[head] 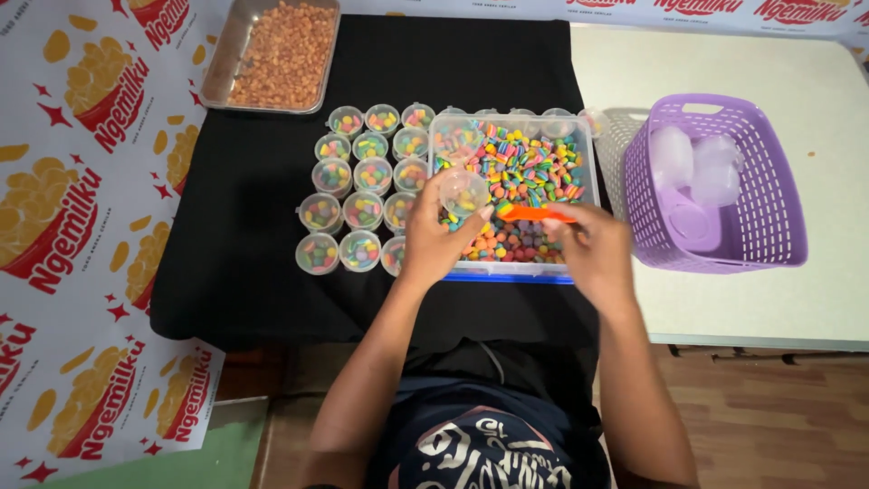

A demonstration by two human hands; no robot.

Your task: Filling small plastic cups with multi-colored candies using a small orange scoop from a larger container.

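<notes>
Just above the frame's centre, your left hand point(441, 237) pinches a small clear cup point(463, 190) by its rim — light, thin, easily crushed, so grip gently. Your right hand point(593, 244) holds an orange scoop point(534, 214) over the candy tub point(579, 136).

The metal tray point(272, 56) of brown snacks was cut off by the top edge. The left hand point(437, 237) hid part of the candy box point(512, 186). The basket point(715, 186) contents stayed too blurred to identify.

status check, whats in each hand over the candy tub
Left hand holds small clear cup. Right hand grips orange scoop. Both above candy tub; nothing blocking.
</notes>
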